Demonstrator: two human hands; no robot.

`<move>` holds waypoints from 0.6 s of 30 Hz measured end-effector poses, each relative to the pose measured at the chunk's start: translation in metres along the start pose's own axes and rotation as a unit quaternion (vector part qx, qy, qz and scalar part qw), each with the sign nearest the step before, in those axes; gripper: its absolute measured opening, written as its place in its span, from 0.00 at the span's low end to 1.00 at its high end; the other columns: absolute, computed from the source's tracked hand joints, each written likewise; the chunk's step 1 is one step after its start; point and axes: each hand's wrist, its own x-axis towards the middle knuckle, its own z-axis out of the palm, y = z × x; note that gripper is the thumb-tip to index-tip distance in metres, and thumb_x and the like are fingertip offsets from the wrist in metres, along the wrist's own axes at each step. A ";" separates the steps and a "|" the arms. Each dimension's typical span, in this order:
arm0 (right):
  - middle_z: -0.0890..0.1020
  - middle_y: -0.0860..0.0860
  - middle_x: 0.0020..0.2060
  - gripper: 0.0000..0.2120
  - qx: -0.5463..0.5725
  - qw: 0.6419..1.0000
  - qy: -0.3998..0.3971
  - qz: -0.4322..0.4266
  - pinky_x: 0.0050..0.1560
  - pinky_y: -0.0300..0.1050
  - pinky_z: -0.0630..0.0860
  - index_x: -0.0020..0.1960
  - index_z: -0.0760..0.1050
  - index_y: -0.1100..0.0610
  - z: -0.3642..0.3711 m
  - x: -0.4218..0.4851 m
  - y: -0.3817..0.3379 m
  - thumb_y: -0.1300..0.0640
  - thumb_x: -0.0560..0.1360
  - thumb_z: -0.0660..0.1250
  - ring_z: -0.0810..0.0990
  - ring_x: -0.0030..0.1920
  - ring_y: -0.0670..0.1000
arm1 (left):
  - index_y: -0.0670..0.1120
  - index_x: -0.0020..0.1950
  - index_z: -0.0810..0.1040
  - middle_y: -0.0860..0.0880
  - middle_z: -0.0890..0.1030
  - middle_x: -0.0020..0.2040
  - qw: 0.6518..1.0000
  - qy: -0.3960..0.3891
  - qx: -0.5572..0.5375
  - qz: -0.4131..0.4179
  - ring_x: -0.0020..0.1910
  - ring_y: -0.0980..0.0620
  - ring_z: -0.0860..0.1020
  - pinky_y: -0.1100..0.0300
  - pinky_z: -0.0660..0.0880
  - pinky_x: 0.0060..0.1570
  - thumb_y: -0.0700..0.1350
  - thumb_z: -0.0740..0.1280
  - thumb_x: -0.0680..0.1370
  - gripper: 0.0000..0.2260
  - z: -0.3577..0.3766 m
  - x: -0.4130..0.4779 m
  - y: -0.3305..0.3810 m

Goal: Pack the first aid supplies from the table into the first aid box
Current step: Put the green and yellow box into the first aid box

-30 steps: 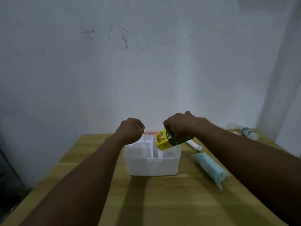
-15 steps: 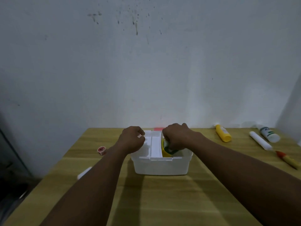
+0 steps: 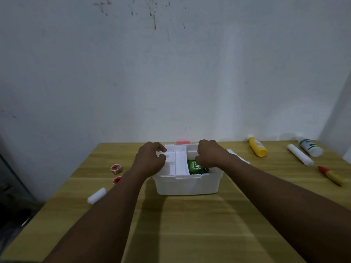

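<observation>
The white plastic first aid box (image 3: 187, 186) stands open at the middle of the wooden table (image 3: 190, 224). A white inner tray (image 3: 179, 164) sits across its left half. My left hand (image 3: 150, 160) grips the tray's left edge. A green and yellow carton (image 3: 197, 168) lies flat in the right compartment. My right hand (image 3: 210, 153) is curled over the carton's far end, fingers on it.
Left of the box lie two red tape rolls (image 3: 116, 168) (image 3: 117, 179) and a white gauze roll (image 3: 96, 195). To the right are a yellow bottle (image 3: 257, 146), a white tube (image 3: 300, 157), a white bottle with a green label (image 3: 311, 148) and a red-tipped yellow tube (image 3: 331, 175).
My right hand lowered the carton from above the box into the right compartment, where it now lies flat. My left hand stayed at the tray. The view swung right.
</observation>
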 end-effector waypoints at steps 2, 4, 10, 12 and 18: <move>0.70 0.52 0.32 0.10 0.005 0.999 -0.020 0.027 0.28 0.40 0.65 0.37 0.65 0.58 0.005 0.002 -0.006 0.63 0.74 0.63 0.68 0.30 0.49 | 0.51 0.53 0.81 0.50 0.79 0.57 1.000 0.015 0.000 0.000 0.53 0.54 0.74 0.59 0.70 0.54 0.43 0.67 0.75 0.09 0.004 -0.003 0.000; 0.71 0.51 0.32 0.10 0.025 0.999 -0.016 0.036 0.27 0.40 0.64 0.36 0.65 0.58 0.010 0.006 -0.011 0.64 0.75 0.62 0.69 0.30 0.48 | 0.52 0.52 0.80 0.50 0.79 0.58 1.000 0.031 -0.004 -0.005 0.52 0.54 0.73 0.57 0.72 0.54 0.44 0.68 0.74 0.08 0.007 -0.006 0.000; 0.75 0.56 0.35 0.05 0.153 0.987 0.007 0.055 0.35 0.45 0.73 0.42 0.71 0.60 0.006 0.002 -0.004 0.68 0.72 0.60 0.75 0.36 0.58 | 0.50 0.56 0.80 0.48 0.79 0.60 1.000 0.026 0.005 -0.007 0.53 0.52 0.74 0.55 0.74 0.54 0.45 0.68 0.75 0.10 0.008 -0.006 0.008; 0.81 0.62 0.43 0.09 0.181 0.982 0.012 0.059 0.44 0.49 0.82 0.50 0.77 0.65 -0.008 -0.005 0.004 0.68 0.73 0.60 0.83 0.43 0.62 | 0.51 0.57 0.80 0.47 0.77 0.61 0.999 0.017 0.036 -0.005 0.55 0.49 0.76 0.53 0.75 0.54 0.46 0.67 0.75 0.12 0.008 -0.003 0.021; 0.84 0.63 0.45 0.11 0.239 0.964 0.100 0.066 0.42 0.57 0.85 0.52 0.79 0.65 -0.083 -0.054 0.058 0.65 0.75 0.60 0.88 0.43 0.61 | 0.53 0.56 0.81 0.46 0.77 0.62 0.994 0.000 0.065 0.085 0.61 0.43 0.75 0.45 0.74 0.60 0.49 0.66 0.74 0.12 0.033 0.010 0.112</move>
